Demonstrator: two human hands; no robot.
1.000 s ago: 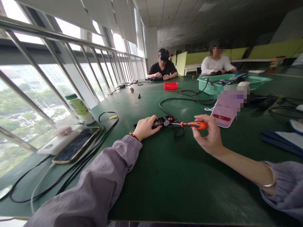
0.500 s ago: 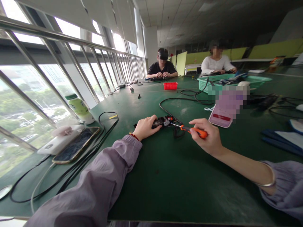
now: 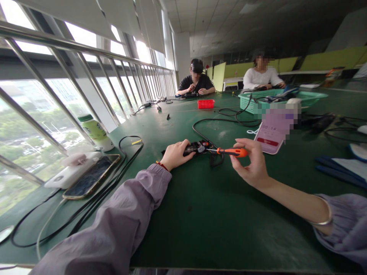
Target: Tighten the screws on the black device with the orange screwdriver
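Observation:
Wrapped round a black device with exposed inner parts (image 3: 201,147), my left hand (image 3: 178,154) presses it to the green table (image 3: 183,221). A black cable (image 3: 197,126) runs from the device toward the back right. My right hand (image 3: 254,162) holds an orange and black screwdriver (image 3: 233,152) by the end of its handle, between thumb and fingers. The screwdriver lies nearly level, its thin shaft pointing left into the open end of the device. Exactly where the tip touches is too small to make out.
A pink-screened phone (image 3: 271,133) leans before a green basket (image 3: 249,103). Further back is a red tray (image 3: 206,104). To the left are a bottle (image 3: 96,131), a dark phone (image 3: 93,177) and looped cables (image 3: 123,168). Blue-and-white gloves (image 3: 341,170) lie right. Two people sit across the table.
The screwdriver's handle has risen and levelled out, and my right hand's fingers have shifted on it. My left hand and the device stay put. One person opposite has raised a hand.

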